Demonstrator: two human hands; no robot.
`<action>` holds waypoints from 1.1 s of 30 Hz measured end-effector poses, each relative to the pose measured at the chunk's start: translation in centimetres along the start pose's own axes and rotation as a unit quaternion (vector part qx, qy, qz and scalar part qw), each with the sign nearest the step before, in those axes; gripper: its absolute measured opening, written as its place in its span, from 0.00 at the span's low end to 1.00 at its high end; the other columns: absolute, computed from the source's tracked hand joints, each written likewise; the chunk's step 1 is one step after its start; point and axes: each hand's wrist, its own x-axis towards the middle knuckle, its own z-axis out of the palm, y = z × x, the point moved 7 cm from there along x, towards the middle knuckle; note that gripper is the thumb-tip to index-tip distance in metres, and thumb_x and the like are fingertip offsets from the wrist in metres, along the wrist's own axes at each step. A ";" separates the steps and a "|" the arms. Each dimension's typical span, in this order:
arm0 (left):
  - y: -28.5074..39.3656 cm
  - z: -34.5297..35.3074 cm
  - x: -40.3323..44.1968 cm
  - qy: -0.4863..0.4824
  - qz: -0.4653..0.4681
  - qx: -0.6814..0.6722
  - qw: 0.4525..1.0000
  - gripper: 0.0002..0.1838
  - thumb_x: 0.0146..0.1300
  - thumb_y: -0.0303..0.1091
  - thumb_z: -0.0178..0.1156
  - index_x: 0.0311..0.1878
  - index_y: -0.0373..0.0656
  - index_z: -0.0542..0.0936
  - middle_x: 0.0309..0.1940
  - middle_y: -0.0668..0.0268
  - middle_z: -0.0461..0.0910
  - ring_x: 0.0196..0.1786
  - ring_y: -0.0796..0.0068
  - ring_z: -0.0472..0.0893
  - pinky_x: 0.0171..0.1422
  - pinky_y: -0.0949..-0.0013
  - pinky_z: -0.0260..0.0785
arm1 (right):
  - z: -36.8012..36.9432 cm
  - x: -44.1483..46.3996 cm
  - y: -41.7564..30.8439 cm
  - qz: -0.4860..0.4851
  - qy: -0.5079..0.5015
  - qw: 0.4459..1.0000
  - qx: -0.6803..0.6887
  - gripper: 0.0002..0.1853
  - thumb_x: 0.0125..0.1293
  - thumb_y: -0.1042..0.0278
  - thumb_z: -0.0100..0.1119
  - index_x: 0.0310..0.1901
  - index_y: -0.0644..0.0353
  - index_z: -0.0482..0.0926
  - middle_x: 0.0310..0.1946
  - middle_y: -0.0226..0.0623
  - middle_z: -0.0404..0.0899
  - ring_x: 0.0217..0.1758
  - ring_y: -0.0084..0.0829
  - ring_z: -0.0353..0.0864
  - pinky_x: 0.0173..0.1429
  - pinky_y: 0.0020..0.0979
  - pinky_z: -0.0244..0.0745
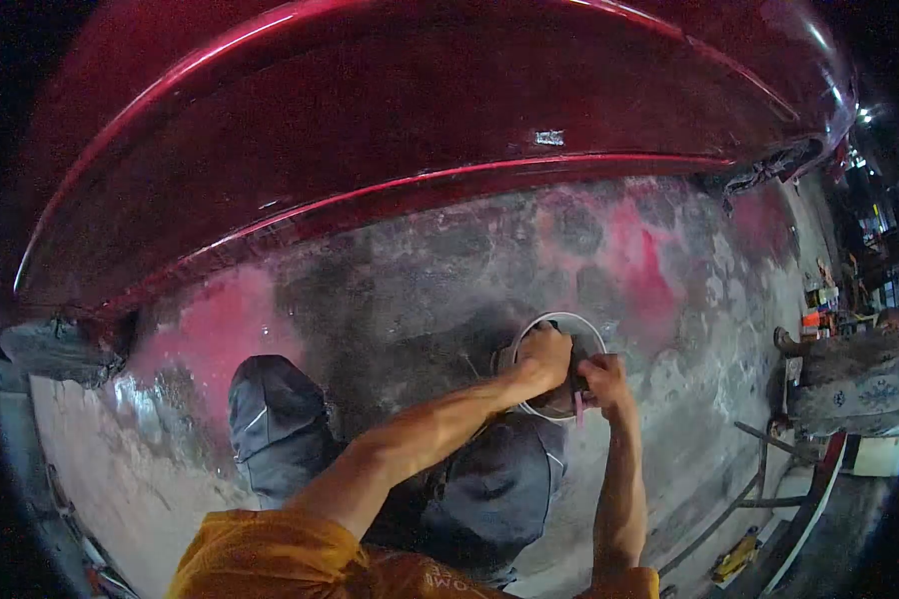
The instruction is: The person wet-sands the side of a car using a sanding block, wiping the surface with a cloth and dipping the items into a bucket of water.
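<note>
A round bucket with a white rim (pixel 592 327) stands on the floor just ahead of my knees. My left hand (pixel 546 356) is closed in a fist over its opening, and some dark material shows beside the fingers. What that fist grips is hidden. At the right side of the rim, my right hand (pixel 604 379) is closed with fingers pinched together. A thin pink strip (pixel 578 407) hangs below those fingers, over the bucket's edge. Whether my right hand holds it, or something else, I cannot tell. Dark contents fill the bucket.
A glossy dark red car body (pixel 420 110) curves across the top, with a wheel (pixel 60 349) at left. The wet grey concrete floor (pixel 400 290) has pink stains (pixel 235 324). At right are a metal frame (pixel 769 499), a person's patterned trousers (pixel 839 399) and clutter.
</note>
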 end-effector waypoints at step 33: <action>-3.8 8.4 5.1 0.018 -0.017 0.084 0.996 0.13 0.55 0.32 0.73 0.45 0.42 0.92 0.45 0.51 0.90 0.53 0.49 0.90 0.55 0.52 0.85 | 7.9 15.2 14.5 -0.043 -0.023 0.895 -0.443 0.15 0.55 0.60 0.73 0.39 0.63 0.90 0.41 0.49 0.91 0.47 0.51 0.92 0.48 0.47 0.85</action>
